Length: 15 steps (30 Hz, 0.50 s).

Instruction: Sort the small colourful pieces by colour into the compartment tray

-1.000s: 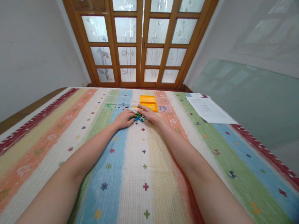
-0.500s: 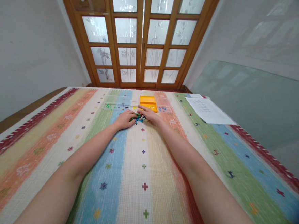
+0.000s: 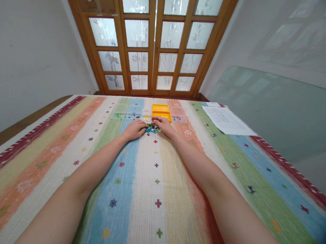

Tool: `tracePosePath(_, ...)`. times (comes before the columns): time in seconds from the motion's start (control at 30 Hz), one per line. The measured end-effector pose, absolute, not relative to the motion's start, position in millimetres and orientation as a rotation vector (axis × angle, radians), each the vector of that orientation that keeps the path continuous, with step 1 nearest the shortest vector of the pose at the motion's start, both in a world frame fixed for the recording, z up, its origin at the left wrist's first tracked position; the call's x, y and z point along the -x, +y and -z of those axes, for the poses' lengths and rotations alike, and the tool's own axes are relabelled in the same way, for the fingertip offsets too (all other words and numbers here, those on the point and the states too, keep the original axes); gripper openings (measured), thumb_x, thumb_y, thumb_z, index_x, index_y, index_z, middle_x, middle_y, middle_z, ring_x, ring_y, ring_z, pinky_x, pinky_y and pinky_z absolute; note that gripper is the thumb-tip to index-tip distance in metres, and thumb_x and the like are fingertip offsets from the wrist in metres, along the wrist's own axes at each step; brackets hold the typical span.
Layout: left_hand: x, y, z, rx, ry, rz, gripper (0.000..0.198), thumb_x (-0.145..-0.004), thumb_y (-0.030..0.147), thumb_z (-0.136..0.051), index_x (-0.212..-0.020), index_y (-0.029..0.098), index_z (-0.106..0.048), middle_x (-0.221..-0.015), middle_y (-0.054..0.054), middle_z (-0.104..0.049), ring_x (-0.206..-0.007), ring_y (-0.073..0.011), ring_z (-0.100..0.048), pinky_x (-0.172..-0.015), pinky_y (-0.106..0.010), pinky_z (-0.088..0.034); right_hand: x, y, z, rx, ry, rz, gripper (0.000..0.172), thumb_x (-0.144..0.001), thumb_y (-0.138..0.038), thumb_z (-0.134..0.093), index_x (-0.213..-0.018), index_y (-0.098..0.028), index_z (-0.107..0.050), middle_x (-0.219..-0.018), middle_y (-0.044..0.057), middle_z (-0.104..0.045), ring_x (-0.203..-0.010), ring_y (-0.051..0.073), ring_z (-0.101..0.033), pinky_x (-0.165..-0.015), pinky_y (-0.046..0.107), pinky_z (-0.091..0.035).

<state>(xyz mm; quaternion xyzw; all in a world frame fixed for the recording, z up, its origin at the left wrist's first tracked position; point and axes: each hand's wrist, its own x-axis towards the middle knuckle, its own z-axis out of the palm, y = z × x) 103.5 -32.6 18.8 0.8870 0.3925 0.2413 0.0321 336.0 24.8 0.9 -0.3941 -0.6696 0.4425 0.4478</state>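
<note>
Beads (image 3: 151, 129), tiny multicoloured heap between left hand (image 3: 134, 129) and right hand (image 3: 163, 125); grip unclear.

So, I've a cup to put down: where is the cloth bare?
Bare: cloth left of the left arm, between the forearms, and from right arm to paper. Crowded: far middle, around left hand, right hand, beads and trays.

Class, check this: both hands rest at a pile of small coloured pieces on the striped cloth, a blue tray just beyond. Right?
No: the head view shows the tray is orange, not blue. The left hand and right hand do rest at the pile of small coloured pieces on the striped cloth.
</note>
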Motion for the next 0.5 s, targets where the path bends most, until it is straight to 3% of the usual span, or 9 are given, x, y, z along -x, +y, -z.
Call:
tracePosePath(0.27, -99.1, -30.0, -16.9, -2.542, 1.376, -0.892, 0.029, -0.098, 0.025, -0.054, -0.116, 0.022, -0.076, -0.118, -0.008, -0.076, -0.115, -0.0261, -0.066, -0.108, -0.045, -0.05, -335.4, 17.4, -1.1, 1.002, -1.734, -0.966, 0.028, -0.088, -0.025, -0.061, -0.108, -0.021, -0.081, -0.1, 0.005, -0.08, -0.09, 0.02, -0.072, -0.091, 0.037, -0.058)
tracePosePath(0.5, -91.4, -22.1, -14.6, -2.428, 1.5, -1.013, 0.027, -0.095, 0.021, -0.054, -0.109, 0.021, -0.076, -0.112, -0.008, -0.077, -0.108, -0.0251, -0.068, -0.102, -0.041, -0.052, -339.9, 15.9, 1.4, 1.001, -1.836, -0.757, 0.022, -0.092, -0.025, -0.06, -0.1, -0.021, -0.081, -0.102, 0.005, -0.079, -0.095, 0.021, -0.071, -0.094, 0.036, -0.054)
